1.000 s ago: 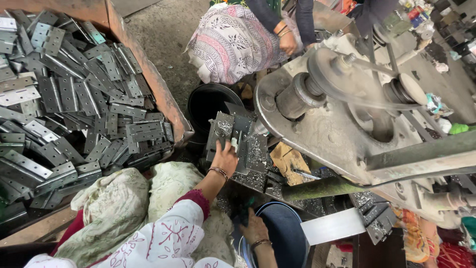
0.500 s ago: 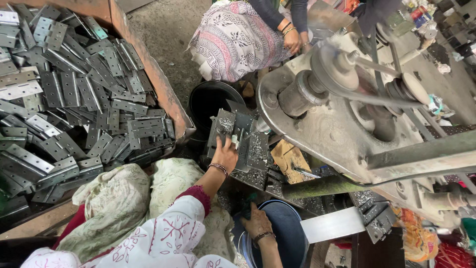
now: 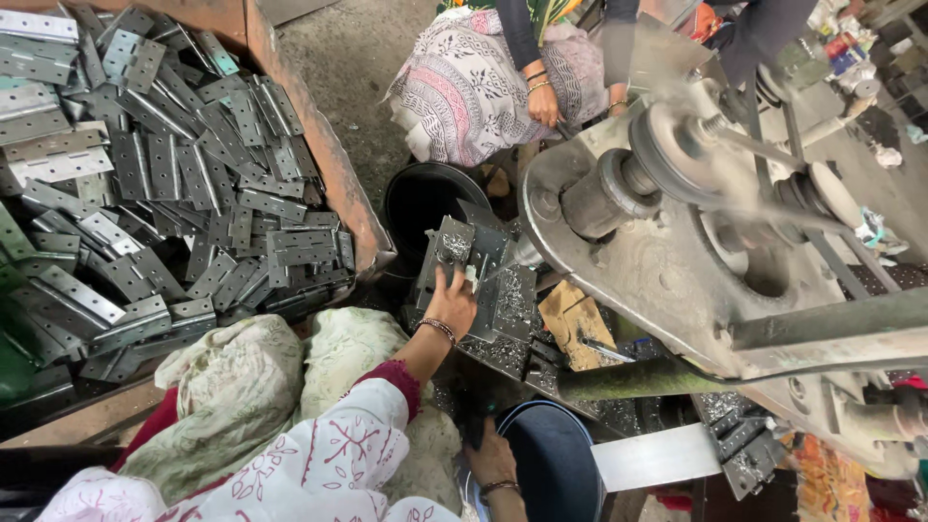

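While the belt spins, this is how the corner looks from where I stand:

Machine (image 3: 677,280): grey belt-driven body filling the right of the frame, its pulley (image 3: 677,145) blurred with motion.
Bin (image 3: 319,164): rusty box at upper left, heaped with grey hinge plates (image 3: 145,193).
Co-worker (image 3: 483,77): crouched at top centre, hands near the machine.
Sacks (image 3: 242,377): pale, lower left, under the sleeve.
Buckets: black one (image 3: 425,198) at centre, blue one (image 3: 551,464) at bottom.
Left hand (image 3: 451,302): pressed onto a metal plate (image 3: 454,246) at the machine's working face, centre frame, fingers gripping it.
Right hand (image 3: 493,459): at the blue bucket's rim; I cannot tell whether it holds anything.
Risk: I'd judge fingers or sleeve could be caught, being so near the moving parts; sharp plate edges could cut.
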